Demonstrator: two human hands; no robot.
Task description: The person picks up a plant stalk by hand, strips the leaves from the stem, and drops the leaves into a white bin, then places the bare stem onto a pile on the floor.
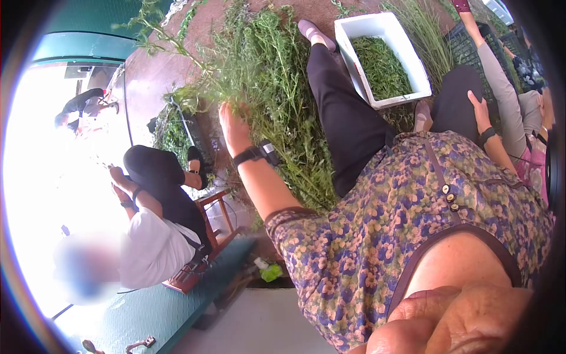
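My left hand (234, 125), with a black band and small device at the wrist, is closed around a long leafy green stalk (194, 59). The stalk is partly smeared by motion, and it reaches up and left from the fingers. Beside this hand lies a large pile of cut leafy stalks (283, 76) on the floor. My right hand (480, 111) rests by my right knee with its fingers stretched out, holding nothing. Between my feet and beyond stands a white plastic bin (416, 62) with stripped green leaves (380, 68) inside.
Left of me a person in a white shirt (162, 251) sits on a wooden chair (221, 215), near a crate of greens (171, 133). Another person's grey sleeve (501, 82) is close on my right. Bare stems (421, 29) lie behind the bin, near a dark crate (466, 47).
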